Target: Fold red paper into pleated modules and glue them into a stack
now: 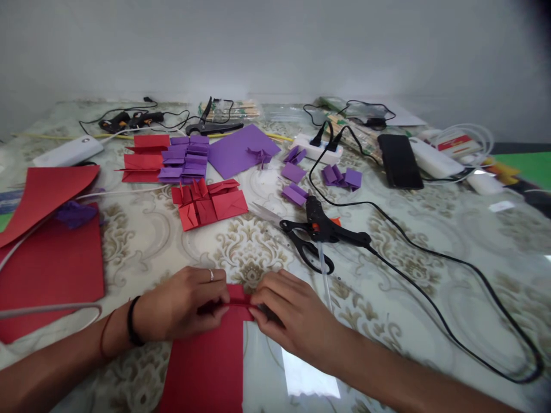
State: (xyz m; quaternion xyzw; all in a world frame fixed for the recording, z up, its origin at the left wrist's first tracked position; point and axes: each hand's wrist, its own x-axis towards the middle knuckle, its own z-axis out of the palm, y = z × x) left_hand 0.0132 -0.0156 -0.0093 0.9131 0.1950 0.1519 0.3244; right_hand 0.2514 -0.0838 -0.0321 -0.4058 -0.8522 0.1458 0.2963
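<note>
Both hands pinch a raised fold in a red paper sheet (210, 373) at the near middle of the table. My left hand (185, 304), with a ring and a black wristband, grips the fold's left end. Its right end is between the thumb and fingers of my right hand (293, 312). Below the hands the sheet runs down out of view. Ahead lies a folded red paper piece (210, 203) with standing flaps. Black-handled scissors (301, 238) lie partly under a black glue gun (325, 223), right of that piece.
Red sheets (51, 269) lie at the left. Behind are pleated red and purple paper pieces (185, 160), a purple sheet (241, 149) and small purple folded pieces (295, 172). A white power strip (318, 148) feeds the black cord (430, 246), which loops across the right. A phone (400, 162) lies at right.
</note>
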